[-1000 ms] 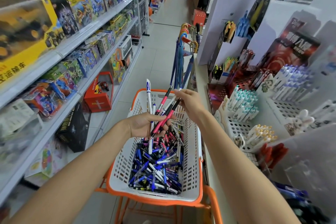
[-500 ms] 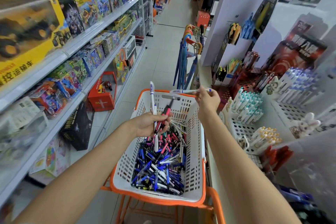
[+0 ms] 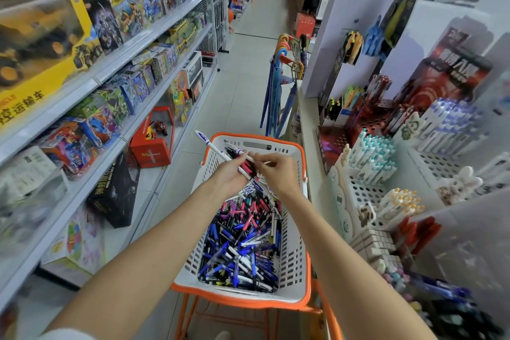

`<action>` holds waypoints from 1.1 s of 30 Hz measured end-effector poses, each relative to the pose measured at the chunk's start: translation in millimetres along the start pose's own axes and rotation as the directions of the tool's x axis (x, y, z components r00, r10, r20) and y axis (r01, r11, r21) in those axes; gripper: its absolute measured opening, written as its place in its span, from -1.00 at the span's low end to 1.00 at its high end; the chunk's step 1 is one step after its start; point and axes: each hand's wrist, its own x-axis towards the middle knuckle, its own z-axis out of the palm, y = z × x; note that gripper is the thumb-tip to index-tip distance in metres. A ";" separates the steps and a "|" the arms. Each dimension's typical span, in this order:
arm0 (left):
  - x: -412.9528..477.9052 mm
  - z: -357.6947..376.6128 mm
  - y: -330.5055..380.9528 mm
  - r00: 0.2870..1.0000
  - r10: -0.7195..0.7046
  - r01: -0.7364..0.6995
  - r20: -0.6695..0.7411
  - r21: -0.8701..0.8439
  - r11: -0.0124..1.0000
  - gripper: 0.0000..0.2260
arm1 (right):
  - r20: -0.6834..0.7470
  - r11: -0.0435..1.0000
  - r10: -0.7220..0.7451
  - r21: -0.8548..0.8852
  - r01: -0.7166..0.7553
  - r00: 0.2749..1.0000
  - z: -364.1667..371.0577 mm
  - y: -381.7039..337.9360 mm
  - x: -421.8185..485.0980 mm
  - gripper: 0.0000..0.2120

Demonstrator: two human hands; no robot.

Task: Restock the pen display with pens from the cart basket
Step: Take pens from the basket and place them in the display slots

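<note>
Hands together over the white cart basket (image 3: 299, 257), head view. Half a second ago out toward the pen display (image 3: 358, 185) with a white pen; now the right hand (image 3: 276, 174) back at the bundle of pens (image 3: 245, 167), fingertips pinching one barrel. Clenched round that bundle, the left hand (image 3: 230, 178), with a blue-capped white pen (image 3: 211, 145) jutting up-left. Perhaps sorting rather than slotting; too blurred at the fingers to tell. Below, loose pens (image 3: 240, 251) heaped in the basket; display apart from both hands, restocking likely barely advanced.
</note>
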 end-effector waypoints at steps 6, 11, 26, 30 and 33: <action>17.7 -1.6 17.9 0.990 0.093 -0.099 -0.105 -0.062 0.993 -0.87 | 0.342 0.913 0.310 0.153 -0.378 0.887 -11.7 8.3 -4.9 -0.69; 11.8 -7.0 32.5 0.989 0.095 -0.106 -0.109 -0.091 0.990 -0.82 | 0.347 0.803 0.315 0.399 -0.443 0.884 -34.2 18.9 -4.0 -0.94; -36.8 31.7 -19.0 0.892 -0.374 0.097 0.252 0.704 0.704 -0.83 | 0.037 0.954 0.255 0.154 -0.257 0.966 -92.8 -10.3 -0.5 -0.92; -33.1 37.4 -33.6 0.856 -0.433 0.169 0.283 0.638 0.751 -0.82 | -0.006 0.967 0.236 0.101 -0.234 0.972 -108.3 0.2 -9.2 -0.90; -36.5 49.0 -43.2 0.840 -0.445 0.155 0.309 0.649 0.744 -0.82 | -0.028 0.968 0.232 0.109 -0.228 0.972 -110.4 0.6 -12.0 -0.84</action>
